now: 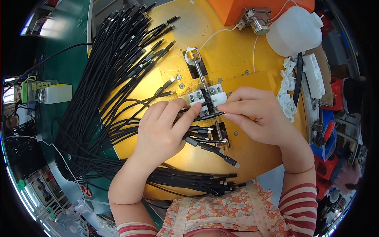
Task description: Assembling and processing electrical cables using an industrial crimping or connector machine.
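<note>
My left hand point(160, 130) is closed on black cables, its thumb and index finger at the white-and-metal clamp fixture point(217, 98) in the middle of the yellow plate. Several cable ends point(213, 148) stick out below that hand. A single black cable plug point(210, 116) lies across the near side of the fixture, with its tip at my right fingers. My right hand point(258, 114) is closed in a pinch at this tip, just right of the fixture. The fingertips partly hide what exactly is gripped.
A large bundle of black cables point(102, 71) fans over the yellow plate point(252, 158) at the left. More cable ends point(209, 183) lie near the apron. A white plastic bottle point(294, 33) and an orange box point(237, 10) stand at the far right. Crumpled white tissue point(287, 91) lies beyond my right hand.
</note>
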Demonstrator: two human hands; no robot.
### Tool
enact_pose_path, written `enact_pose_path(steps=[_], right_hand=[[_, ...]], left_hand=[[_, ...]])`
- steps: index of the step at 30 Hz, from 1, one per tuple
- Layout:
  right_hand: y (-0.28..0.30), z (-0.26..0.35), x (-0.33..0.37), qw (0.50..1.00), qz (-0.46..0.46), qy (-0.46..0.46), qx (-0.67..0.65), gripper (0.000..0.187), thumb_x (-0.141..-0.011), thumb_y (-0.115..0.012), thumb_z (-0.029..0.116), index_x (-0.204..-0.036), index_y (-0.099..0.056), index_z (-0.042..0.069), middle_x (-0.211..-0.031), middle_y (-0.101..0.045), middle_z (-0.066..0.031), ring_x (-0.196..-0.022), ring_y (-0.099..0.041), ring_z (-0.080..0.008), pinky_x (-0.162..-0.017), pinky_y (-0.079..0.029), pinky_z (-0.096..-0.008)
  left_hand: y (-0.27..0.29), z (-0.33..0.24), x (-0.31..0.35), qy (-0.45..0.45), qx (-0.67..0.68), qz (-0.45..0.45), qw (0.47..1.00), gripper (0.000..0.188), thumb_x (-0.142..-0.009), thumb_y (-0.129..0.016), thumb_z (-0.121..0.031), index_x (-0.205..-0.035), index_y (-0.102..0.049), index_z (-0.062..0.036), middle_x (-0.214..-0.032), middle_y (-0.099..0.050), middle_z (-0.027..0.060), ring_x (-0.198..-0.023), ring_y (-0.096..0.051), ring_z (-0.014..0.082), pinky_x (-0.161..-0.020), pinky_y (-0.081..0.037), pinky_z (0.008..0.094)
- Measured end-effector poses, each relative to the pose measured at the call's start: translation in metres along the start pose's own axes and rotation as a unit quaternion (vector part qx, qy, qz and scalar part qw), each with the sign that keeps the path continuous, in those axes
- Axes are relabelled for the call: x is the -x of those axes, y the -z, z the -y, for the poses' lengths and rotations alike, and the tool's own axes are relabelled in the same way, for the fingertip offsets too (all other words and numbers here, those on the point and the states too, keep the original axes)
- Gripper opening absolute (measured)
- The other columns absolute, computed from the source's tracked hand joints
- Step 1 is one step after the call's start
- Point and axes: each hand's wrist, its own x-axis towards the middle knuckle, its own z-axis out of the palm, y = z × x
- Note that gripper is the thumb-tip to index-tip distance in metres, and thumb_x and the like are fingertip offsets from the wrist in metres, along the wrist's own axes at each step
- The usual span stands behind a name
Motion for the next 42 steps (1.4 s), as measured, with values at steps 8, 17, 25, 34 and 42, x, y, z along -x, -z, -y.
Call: enact_pose_path(steps=[8,17,25,34,42], right_hand=[[-0.013,-0.004,0.001,0.997,-0.064,0.034,-0.007,0.014,-0.076,-0.070,0.000,-0.090,-0.068,0.003,-0.082,-0.064,-0.0082,-0.072,-0.064,-0.0220,-0.062,-0.050,-0.0291],[-0.010,0.003,-0.001,0.996,-0.053,0.057,-0.041,0.015,-0.073,-0.071,-0.005,-0.085,-0.066,0.002,-0.082,-0.067,-0.0092,-0.074,-0.066,-0.0220,-0.066,-0.052,-0.0283],[-0.020,-0.014,-0.006,0.996,-0.082,0.004,0.045,0.010,-0.075,-0.068,0.000,-0.084,-0.065,0.002,-0.083,-0.056,-0.0088,-0.077,-0.057,-0.0254,-0.068,-0.047,-0.0336],[-0.015,-0.007,-0.001,0.970,-0.042,0.090,0.223,0.018,-0.073,-0.070,0.000,-0.091,-0.066,0.000,-0.085,-0.053,-0.0079,-0.073,-0.053,-0.0225,-0.064,-0.043,-0.0331],[-0.023,0.001,-0.002,0.987,0.008,0.093,0.129,0.013,-0.076,-0.064,0.003,-0.088,-0.063,0.002,-0.083,-0.052,-0.0078,-0.076,-0.053,-0.0255,-0.069,-0.043,-0.0375]], left_hand=[[0.002,0.007,-0.002,-0.025,0.013,-0.007,1.000,0.038,-0.066,-0.064,0.001,-0.103,-0.067,-0.0075,-0.085,-0.057,0.0039,-0.074,-0.055,0.0206,-0.067,-0.045,0.0320],[0.042,0.005,0.005,0.053,0.208,0.127,0.968,0.054,-0.062,-0.066,0.002,-0.115,-0.064,-0.0071,-0.084,-0.061,0.0054,-0.059,-0.058,0.0226,-0.055,-0.048,0.0323],[0.010,0.009,0.002,-0.033,-0.036,0.033,0.998,0.038,-0.073,-0.064,-0.012,-0.111,-0.066,-0.0150,-0.083,-0.056,-0.0001,-0.063,-0.059,0.0117,-0.053,-0.047,0.0256],[0.012,0.007,0.002,-0.006,-0.038,0.061,0.997,0.052,-0.061,-0.065,-0.001,-0.111,-0.067,-0.0150,-0.079,-0.057,0.0005,-0.061,-0.056,0.0183,-0.052,-0.044,0.0304],[0.010,0.006,0.000,-0.003,-0.026,0.044,0.999,0.046,-0.064,-0.068,-0.007,-0.109,-0.067,-0.0154,-0.078,-0.056,-0.0004,-0.061,-0.055,0.0167,-0.053,-0.044,0.0290]])
